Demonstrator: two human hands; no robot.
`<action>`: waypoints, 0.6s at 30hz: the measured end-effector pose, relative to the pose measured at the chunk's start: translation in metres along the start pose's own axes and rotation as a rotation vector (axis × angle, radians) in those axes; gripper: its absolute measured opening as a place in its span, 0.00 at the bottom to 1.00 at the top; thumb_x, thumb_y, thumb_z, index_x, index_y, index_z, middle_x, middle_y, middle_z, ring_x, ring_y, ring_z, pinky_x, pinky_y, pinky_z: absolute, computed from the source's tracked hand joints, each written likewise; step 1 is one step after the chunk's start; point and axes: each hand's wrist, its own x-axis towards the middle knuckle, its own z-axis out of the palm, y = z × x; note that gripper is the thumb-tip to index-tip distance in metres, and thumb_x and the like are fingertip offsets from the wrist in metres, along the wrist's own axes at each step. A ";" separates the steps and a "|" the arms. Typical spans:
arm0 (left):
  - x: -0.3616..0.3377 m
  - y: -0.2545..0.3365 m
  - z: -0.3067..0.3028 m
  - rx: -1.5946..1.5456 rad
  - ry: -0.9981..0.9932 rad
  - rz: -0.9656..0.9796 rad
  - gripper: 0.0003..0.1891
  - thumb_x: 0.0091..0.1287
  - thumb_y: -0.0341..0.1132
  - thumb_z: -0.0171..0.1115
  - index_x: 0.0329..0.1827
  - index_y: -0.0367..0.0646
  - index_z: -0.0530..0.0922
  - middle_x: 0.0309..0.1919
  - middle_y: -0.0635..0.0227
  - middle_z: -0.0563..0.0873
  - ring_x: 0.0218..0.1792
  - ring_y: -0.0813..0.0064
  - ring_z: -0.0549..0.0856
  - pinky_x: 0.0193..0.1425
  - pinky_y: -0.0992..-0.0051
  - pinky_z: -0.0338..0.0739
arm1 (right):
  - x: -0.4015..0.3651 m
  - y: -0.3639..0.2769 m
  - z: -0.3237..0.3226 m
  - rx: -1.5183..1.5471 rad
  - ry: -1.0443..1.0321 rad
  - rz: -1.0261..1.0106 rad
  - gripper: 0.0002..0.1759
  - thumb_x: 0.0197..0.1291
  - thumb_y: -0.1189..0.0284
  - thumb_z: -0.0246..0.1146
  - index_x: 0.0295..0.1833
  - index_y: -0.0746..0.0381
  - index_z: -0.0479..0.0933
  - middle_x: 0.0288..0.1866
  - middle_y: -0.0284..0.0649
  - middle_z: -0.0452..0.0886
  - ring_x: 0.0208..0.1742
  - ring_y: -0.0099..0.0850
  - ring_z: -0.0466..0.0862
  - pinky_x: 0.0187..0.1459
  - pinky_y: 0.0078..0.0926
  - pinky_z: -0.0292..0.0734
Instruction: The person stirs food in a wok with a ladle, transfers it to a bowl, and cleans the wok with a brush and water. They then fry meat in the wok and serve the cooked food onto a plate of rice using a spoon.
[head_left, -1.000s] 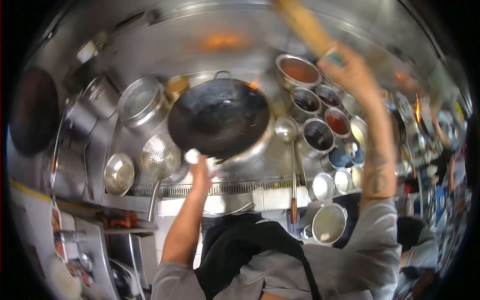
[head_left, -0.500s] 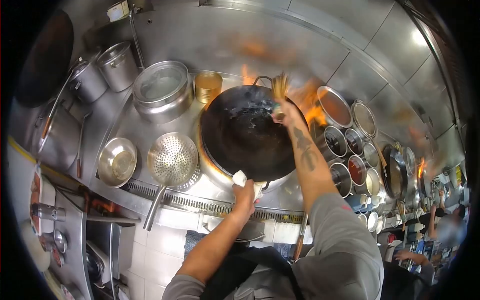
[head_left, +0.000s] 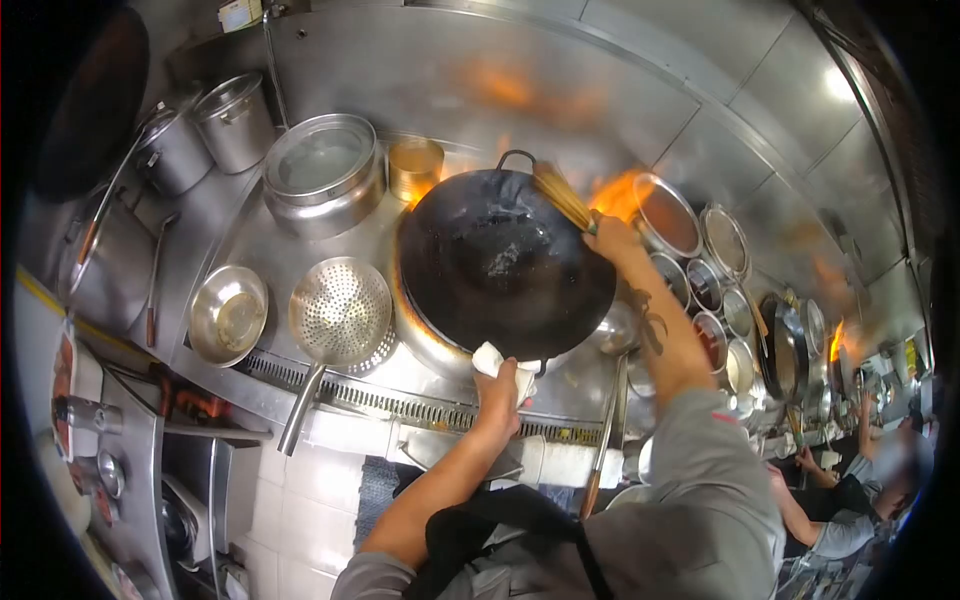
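A big black wok (head_left: 500, 290) rests on the burner, with a little water and wisps of steam inside. My right hand (head_left: 612, 240) is closed round a bamboo brush (head_left: 563, 197) at the wok's upper right rim, its bristles pointing to the upper left. My left hand (head_left: 498, 390) grips a folded white cloth (head_left: 508, 368) against the wok's near edge, beside its lower handle. Flames (head_left: 618, 195) rise behind the right side of the wok.
Left of the wok are a perforated strainer (head_left: 340, 310), a metal bowl (head_left: 229, 316), a lidded pot (head_left: 320, 180) and a golden tin (head_left: 415, 170). Seasoning containers (head_left: 704, 285) and a ladle (head_left: 603, 430) lie to the right. Co-workers (head_left: 850, 500) stand at far right.
My right hand has moved right, away from the wok's middle, and the brush now tilts to the upper left. The wok's near edge has shifted slightly right with my left hand.
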 end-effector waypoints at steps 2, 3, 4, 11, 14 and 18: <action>0.008 -0.005 0.000 0.021 -0.071 -0.032 0.10 0.66 0.36 0.54 0.46 0.41 0.69 0.29 0.63 0.80 0.21 0.73 0.80 0.12 0.75 0.69 | -0.021 -0.057 0.010 0.322 0.006 0.096 0.15 0.52 0.60 0.63 0.36 0.62 0.79 0.25 0.46 0.83 0.25 0.38 0.84 0.28 0.35 0.78; 0.007 -0.006 0.004 0.023 -0.060 -0.031 0.10 0.66 0.36 0.54 0.45 0.41 0.69 0.29 0.63 0.80 0.21 0.73 0.80 0.12 0.75 0.69 | -0.040 -0.088 0.016 0.469 -0.058 0.106 0.15 0.52 0.60 0.62 0.35 0.62 0.80 0.24 0.45 0.83 0.23 0.38 0.83 0.27 0.35 0.77; 0.008 -0.002 0.004 0.033 -0.045 -0.024 0.10 0.66 0.36 0.54 0.45 0.41 0.70 0.29 0.64 0.80 0.21 0.72 0.80 0.12 0.75 0.69 | -0.047 -0.093 0.063 0.474 -0.297 -0.126 0.17 0.54 0.58 0.62 0.38 0.62 0.79 0.24 0.47 0.82 0.23 0.36 0.82 0.27 0.35 0.77; -0.012 0.018 0.001 -0.023 -0.025 -0.116 0.09 0.66 0.40 0.56 0.41 0.44 0.73 0.26 0.67 0.81 0.19 0.74 0.79 0.12 0.76 0.68 | 0.005 -0.026 0.005 0.327 0.264 0.058 0.20 0.57 0.57 0.61 0.46 0.63 0.79 0.33 0.47 0.84 0.35 0.41 0.85 0.36 0.37 0.79; -0.015 0.018 0.002 0.025 0.030 -0.149 0.11 0.67 0.43 0.55 0.41 0.45 0.74 0.25 0.68 0.81 0.17 0.74 0.79 0.12 0.77 0.68 | -0.022 -0.097 0.016 0.375 -0.141 0.061 0.18 0.55 0.57 0.61 0.41 0.61 0.80 0.28 0.48 0.83 0.33 0.37 0.85 0.35 0.37 0.78; -0.015 0.021 0.001 -0.013 0.019 -0.149 0.12 0.67 0.44 0.56 0.40 0.44 0.74 0.24 0.67 0.80 0.17 0.73 0.79 0.11 0.77 0.68 | -0.058 -0.059 0.009 0.144 -0.426 -0.375 0.20 0.51 0.59 0.65 0.46 0.61 0.79 0.33 0.48 0.83 0.39 0.38 0.84 0.42 0.38 0.77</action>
